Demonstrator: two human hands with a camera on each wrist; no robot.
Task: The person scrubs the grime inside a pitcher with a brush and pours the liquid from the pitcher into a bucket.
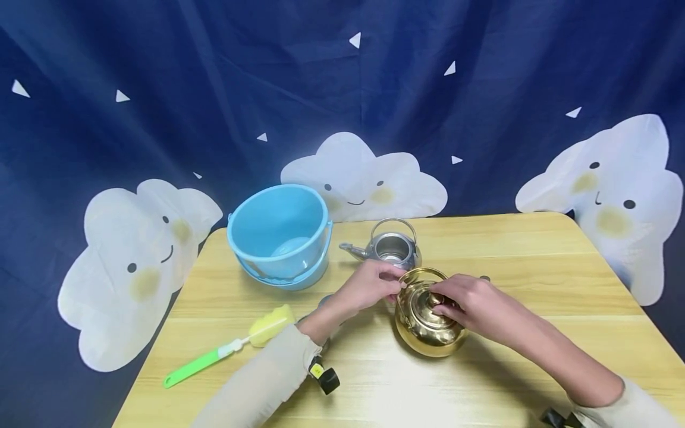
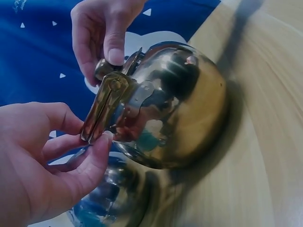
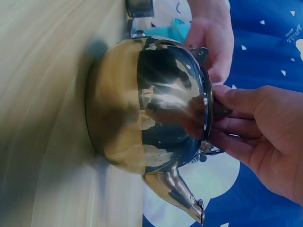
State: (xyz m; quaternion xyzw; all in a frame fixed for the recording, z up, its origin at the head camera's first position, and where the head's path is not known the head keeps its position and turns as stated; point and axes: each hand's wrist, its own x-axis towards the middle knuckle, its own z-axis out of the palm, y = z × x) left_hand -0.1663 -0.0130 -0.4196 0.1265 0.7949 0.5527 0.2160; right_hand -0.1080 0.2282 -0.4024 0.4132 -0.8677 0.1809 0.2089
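A shiny gold kettle (image 1: 428, 336) stands on the table in front of me. My left hand (image 1: 369, 286) pinches its hooped handle (image 2: 106, 106) between thumb and fingers, at the kettle's left far side. From the right, my right hand (image 1: 476, 300) grips the knob (image 2: 101, 69) on the lid, which sits over the kettle's mouth. The spout (image 3: 175, 189) shows in the right wrist view, below the right hand. Just behind the gold kettle is a smaller silver kettle (image 1: 393, 248), lidless, its handle raised and its spout to the left.
A light blue bucket (image 1: 278, 238) stands at the back left. In front of it lies a yellow sponge brush (image 1: 270, 326) with a green handle (image 1: 198, 367). My left wrist partly hides a grey round object (image 1: 325, 300). A small dark knob (image 1: 484, 277) shows behind my right hand.
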